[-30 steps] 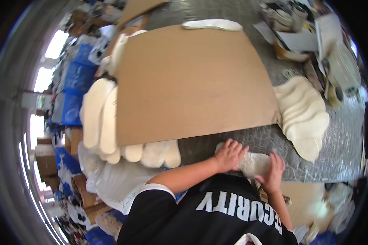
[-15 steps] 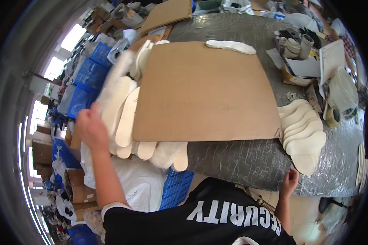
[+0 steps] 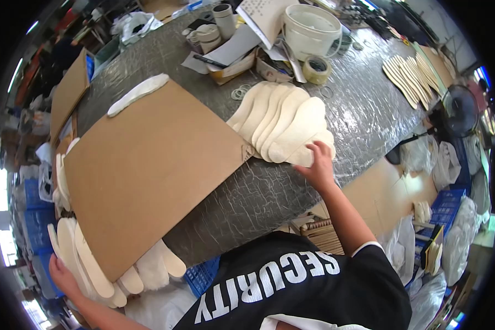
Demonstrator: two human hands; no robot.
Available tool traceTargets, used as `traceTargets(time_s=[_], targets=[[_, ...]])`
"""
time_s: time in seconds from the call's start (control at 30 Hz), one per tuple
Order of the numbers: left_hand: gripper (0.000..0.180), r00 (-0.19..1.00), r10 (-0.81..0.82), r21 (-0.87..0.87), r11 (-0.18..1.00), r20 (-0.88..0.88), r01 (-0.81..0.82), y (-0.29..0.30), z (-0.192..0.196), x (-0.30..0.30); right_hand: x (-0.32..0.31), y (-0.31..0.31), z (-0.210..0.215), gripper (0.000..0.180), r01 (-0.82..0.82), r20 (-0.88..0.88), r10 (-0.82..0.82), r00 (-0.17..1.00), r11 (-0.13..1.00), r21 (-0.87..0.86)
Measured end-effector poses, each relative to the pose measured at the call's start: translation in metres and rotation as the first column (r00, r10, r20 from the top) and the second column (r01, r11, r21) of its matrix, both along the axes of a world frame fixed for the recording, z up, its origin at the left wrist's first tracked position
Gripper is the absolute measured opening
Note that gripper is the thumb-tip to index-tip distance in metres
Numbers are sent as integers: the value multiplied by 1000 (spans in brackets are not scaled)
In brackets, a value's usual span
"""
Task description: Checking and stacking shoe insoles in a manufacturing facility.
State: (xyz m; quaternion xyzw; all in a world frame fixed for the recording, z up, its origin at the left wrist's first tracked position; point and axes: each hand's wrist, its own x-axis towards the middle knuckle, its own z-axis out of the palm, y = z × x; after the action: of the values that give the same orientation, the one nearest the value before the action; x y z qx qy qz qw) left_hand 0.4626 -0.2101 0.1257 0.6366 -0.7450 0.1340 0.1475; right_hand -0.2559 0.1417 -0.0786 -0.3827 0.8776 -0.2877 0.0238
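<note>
My right hand [image 3: 317, 163] rests with spread fingers on the near end of a fanned stack of cream shoe insoles [image 3: 283, 124] on the grey table [image 3: 363, 115]. My left hand [image 3: 62, 275] is at the table's lower left, holding the edge of a row of cream insoles [image 3: 96, 272] that stick out from under a large brown cardboard sheet [image 3: 148, 170]. One single insole [image 3: 137, 93] lies at the sheet's far edge.
A white bucket [image 3: 312, 30], tape roll [image 3: 317, 69], cups [image 3: 217, 27] and papers crowd the far side. More insoles [image 3: 410, 74] lie fanned at the right. A second cardboard sheet [image 3: 69, 93] lies at the left. Blue crates [image 3: 451, 206] and bags stand on the floor.
The view has swung right. My left hand has dropped from the raised insoles at the left to the row's lower end. My right hand has moved up onto the fanned stack.
</note>
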Motion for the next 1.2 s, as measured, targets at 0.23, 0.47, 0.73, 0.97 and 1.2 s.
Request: traceTargets(time_s=[0.23, 0.47, 0.73, 0.97, 1.2], targets=[[19, 447, -831, 166, 415, -331, 894, 113, -51, -390, 16, -78, 15, 66, -368, -41, 430, 902, 815, 448], [29, 138, -771, 191, 22, -621, 981, 162, -134, -539, -6, -64, -12, 44, -510, -195, 561, 805, 821, 256], [11, 264, -914, 513, 74, -309, 855, 149, -166, -601, -40, -15, 64, 29, 207, -23, -266, 964, 796, -568], [16, 510, -390, 286, 503, -767, 815, 17, -183, -605, 78, 0, 122, 40, -326, -124, 324, 938, 945, 6], [47, 958, -258, 222, 948, 124, 227, -227, -165, -492, 152, -36, 18, 55, -669, 448, 614, 650, 742, -46]])
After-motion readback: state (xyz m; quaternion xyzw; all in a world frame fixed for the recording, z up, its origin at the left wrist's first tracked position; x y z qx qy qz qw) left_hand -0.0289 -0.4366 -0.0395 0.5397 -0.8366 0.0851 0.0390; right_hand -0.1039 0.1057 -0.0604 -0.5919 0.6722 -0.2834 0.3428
